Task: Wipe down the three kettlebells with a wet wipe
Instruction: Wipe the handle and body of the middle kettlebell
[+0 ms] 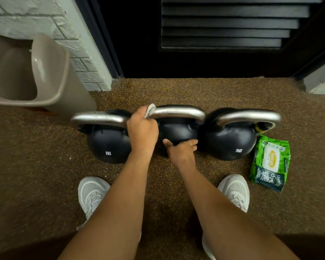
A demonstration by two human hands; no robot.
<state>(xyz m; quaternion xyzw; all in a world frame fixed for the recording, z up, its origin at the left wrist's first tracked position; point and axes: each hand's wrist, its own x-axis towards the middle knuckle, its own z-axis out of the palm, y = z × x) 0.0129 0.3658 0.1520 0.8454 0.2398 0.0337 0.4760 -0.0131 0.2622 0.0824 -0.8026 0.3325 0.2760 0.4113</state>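
Note:
Three black kettlebells with silver handles stand in a row on the speckled floor: the left kettlebell (109, 145) marked 8KG, the middle kettlebell (178, 130), and the right kettlebell (227, 141). My left hand (142, 132) is wrapped around the left end of the middle kettlebell's handle, with a white wet wipe (150, 109) pressed between fingers and metal. My right hand (182, 150) grips the front of the middle kettlebell's body, thumb up on the left and fingers curled over it.
A green pack of wet wipes (270, 163) lies on the floor right of the kettlebells. A beige bin (49, 76) stands at the left against a white brick wall. My two white shoes (92, 194) stand behind the kettlebells. Dark louvred doors are beyond.

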